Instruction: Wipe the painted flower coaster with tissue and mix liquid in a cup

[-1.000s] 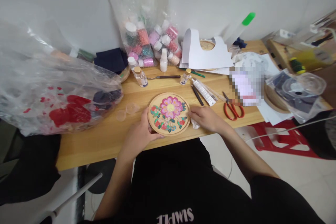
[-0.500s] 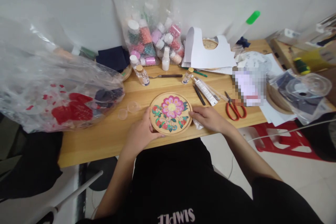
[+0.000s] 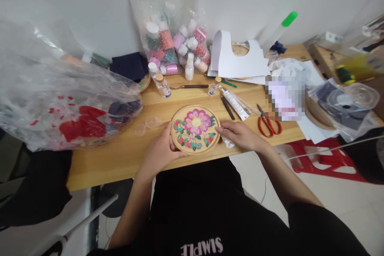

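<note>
Between bag (image 3: 99,88) and scissors (image 3: 263,118), left fingers (image 3: 167,133) and right fingers (image 3: 227,125) grasp a floral disc (image 3: 195,130).

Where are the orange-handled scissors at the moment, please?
In the head view, the scissors lie on the wooden table near its front edge, to the right of the right hand and the white tube.
</note>
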### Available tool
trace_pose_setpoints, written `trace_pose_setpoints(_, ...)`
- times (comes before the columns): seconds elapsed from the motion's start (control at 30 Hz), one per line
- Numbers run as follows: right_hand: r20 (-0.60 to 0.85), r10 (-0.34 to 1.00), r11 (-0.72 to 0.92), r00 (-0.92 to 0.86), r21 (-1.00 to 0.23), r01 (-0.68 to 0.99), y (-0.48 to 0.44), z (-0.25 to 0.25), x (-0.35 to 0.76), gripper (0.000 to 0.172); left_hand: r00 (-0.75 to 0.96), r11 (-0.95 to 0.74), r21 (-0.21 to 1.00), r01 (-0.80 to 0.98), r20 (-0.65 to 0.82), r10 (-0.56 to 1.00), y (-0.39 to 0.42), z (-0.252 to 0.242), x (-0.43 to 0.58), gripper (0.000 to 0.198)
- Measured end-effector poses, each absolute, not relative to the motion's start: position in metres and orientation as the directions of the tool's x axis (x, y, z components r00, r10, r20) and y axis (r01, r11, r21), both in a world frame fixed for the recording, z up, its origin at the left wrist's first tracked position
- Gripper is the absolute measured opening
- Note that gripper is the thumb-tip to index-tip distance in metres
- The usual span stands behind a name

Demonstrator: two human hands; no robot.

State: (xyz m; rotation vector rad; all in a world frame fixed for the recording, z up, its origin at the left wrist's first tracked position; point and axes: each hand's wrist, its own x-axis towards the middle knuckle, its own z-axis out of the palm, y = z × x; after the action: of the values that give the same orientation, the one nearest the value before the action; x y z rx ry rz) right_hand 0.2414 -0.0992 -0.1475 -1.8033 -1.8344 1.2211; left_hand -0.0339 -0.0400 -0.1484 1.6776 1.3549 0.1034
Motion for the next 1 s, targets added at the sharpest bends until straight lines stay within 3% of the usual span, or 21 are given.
trace_pose_setpoints(0.1,-0.343,0.921,-0.146,-0.186,-0.745,0.651,-0.099,-0.146,0.242,0.048,0.387,0.062,0.683,0.727,-0.484,0.785,-0.039,-0.150,-0.036,0.115)
trace_pose_setpoints(0.43,-0.340,0.920,-0.166,-0.194,-0.787,0.595,-0.098,-0.144,0.244,0.052,0.493,0.147,0.808,0.570,-0.480,0.726,-0.037,-0.158,-0.048,0.109)
trace_pose_setpoints(0.73,-0.321,0.922,-0.173,-0.217,-0.842,0.511,-0.098,-0.151,0.248,0.054,0.471,0.149,0.844,0.516,-0.425,0.773,-0.039,-0.159,-0.047,0.106)
trace_pose_setpoints(1.0,-0.337,0.915,-0.201,-0.220,-0.857,0.475,-0.097,-0.154,0.252,0.055,0.460,0.088,0.811,0.579,-0.414,0.785,-0.044,-0.152,-0.044,0.106)
